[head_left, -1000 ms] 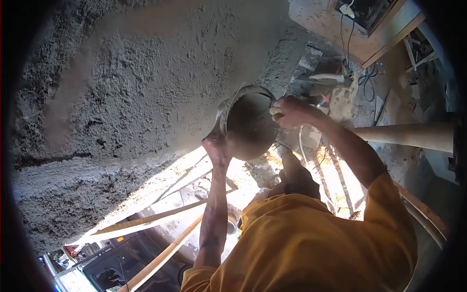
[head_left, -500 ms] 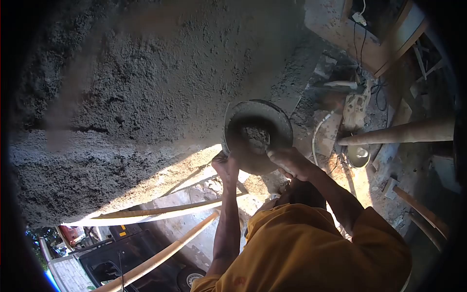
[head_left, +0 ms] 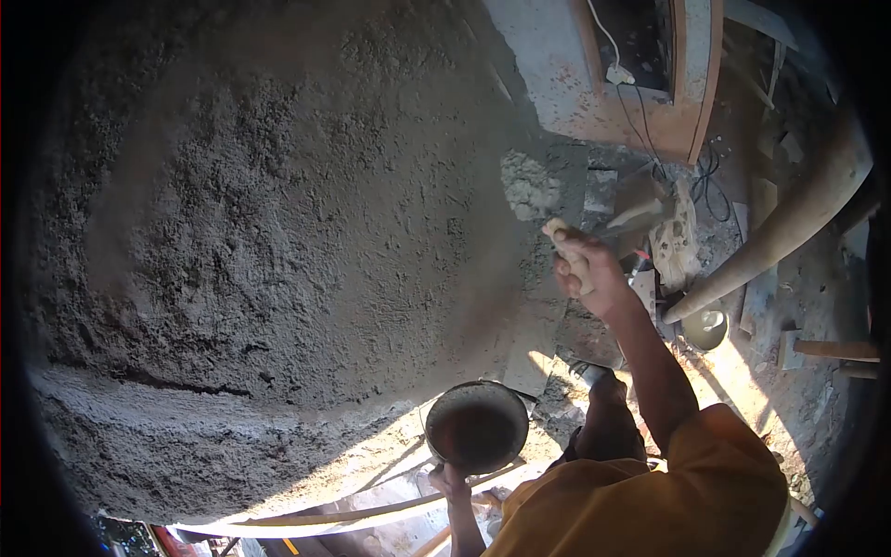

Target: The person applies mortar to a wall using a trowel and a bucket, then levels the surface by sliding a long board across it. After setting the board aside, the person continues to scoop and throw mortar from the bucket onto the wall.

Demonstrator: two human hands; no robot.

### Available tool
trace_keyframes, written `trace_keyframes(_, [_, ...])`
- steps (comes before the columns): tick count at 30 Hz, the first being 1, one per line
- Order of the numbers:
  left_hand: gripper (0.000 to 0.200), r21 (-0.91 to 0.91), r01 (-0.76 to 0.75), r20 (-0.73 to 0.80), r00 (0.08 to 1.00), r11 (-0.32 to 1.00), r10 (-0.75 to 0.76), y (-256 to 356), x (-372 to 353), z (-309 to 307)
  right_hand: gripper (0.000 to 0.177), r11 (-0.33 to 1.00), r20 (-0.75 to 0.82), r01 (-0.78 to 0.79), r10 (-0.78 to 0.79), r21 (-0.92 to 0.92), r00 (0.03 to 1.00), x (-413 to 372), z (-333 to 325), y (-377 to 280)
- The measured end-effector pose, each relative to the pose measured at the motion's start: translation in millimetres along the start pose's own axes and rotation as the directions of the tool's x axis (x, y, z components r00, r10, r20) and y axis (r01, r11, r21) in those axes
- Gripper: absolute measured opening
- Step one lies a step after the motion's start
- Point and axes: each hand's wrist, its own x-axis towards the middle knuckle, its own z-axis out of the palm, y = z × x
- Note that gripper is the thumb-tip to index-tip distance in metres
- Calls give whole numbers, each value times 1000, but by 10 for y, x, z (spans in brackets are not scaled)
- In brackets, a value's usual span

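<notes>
Since half a second ago, the right hand [head_left: 599, 274] has gone from the bucket up toward the plastered wall, while the bucket now sits lower in the view and apart from it. That hand is clamped around a pale tool handle [head_left: 556, 228]; whatever the handle carries at its working end cannot be made out. Just beyond the handle's tip shows a lumpy, lighter patch of mortar [head_left: 531, 184]. Well below, the left hand [head_left: 450, 480] is closed on the near edge of the bucket [head_left: 447, 404], whose mouth faces the camera; its inside is too dark to read. Beside both hands spreads the wall [head_left: 371, 232], coarse toward the left and smoother toward the right. Farther right, a thick pole [head_left: 775, 246] slants down near a container [head_left: 696, 338] on the ground. Above them stands a wooden frame [head_left: 710, 84], a white plug [head_left: 620, 74] hanging by its opening.
</notes>
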Motion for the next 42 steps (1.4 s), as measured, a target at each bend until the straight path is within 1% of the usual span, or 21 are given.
trace_keyframes(2, [24,13,279,-115,954,960,-275,-168,-301,-316,24,947,-123,292,-308,-132,944,231,-110,-484])
trace_keyframes(4, [24,-298,153,-230,947,942,-226,-93,-526,-334,18,801,-366,458,-588,-385,721,439,2,-861])
trace_keyframes(6, [18,-247,488,-603,599,837,-527,-497,-634,-480,26,585,-422,470,-808,-661,411,896,-223,-1026])
trace_keyframes(8, [20,-73,391,-576,734,917,-359,-624,-577,-404,31,285,-314,344,-949,-895,-31,1310,-180,-1054])
trace_keyframes(9, [22,13,327,-552,790,945,-266,-542,-503,-339,38,260,-291,258,-953,-931,-89,1442,7,-976])
trace_keyframes(11, [29,193,186,-470,879,963,-76,-221,-390,-258,40,478,-478,-36,-878,-877,-18,2093,300,-611])
trace_keyframes(12, [32,283,125,-405,914,951,1,-83,-485,-269,40,459,-473,-116,-846,-881,245,2602,228,-283])
trace_keyframes(14, [41,268,279,-420,895,922,-148,-156,-535,-249,25,270,63,283,-614,-920,787,2620,501,196])
trace_keyframes(15, [46,147,474,-489,798,868,-353,-292,-413,-171,31,-95,308,297,-427,-950,850,2160,597,479])
trace_keyframes(16, [46,97,546,-531,735,832,-421,-120,-167,-23,40,84,357,376,-183,-923,916,1398,917,490])
trace_keyframes(17, [45,36,626,-568,654,779,-499,82,-30,164,50,149,409,423,-116,-894,905,1030,753,812])
trace_keyframes(19, [48,267,519,-468,806,812,-361,174,151,286,57,316,489,434,121,-844,864,451,218,1461])
trace_keyframes(22, [48,456,218,-259,960,863,-106,184,403,445,53,11,486,583,564,-813,668,-97,-101,1673])
trace_keyframes(24, [44,470,119,-160,986,875,-49,365,561,573,38,-256,116,413,715,-874,689,-137,11,1773])
trace_keyframes(25, [41,473,111,-167,985,874,-35,460,643,661,27,-259,152,369,596,-893,788,-244,100,1833])
trace_keyframes(29, [30,578,-65,-19,995,813,93,801,1046,777,23,-303,383,716,681,-629,625,-622,25,1997])
trace_keyframes(33, [34,316,-223,-48,967,922,250,1137,1196,872,19,-390,415,521,325,-760,850,-565,183,1622])
trace_keyframes(35, [21,318,-290,42,955,903,292,1273,1271,877,24,-452,273,540,530,-710,803,-568,113,1636])
trace_keyframes(36, [22,287,-349,9,932,892,361,1330,1383,911,27,-484,101,449,588,-751,803,-570,340,1444])
trace_keyframes(40, [40,216,-354,-7,931,910,364,1782,1256,881,30,-384,208,337,339,-860,917,-354,176,958])
trace_keyframes(42, [44,134,-315,-2,948,940,318,1852,1201,865,28,-70,-199,-206,677,-976,708,-319,103,717])
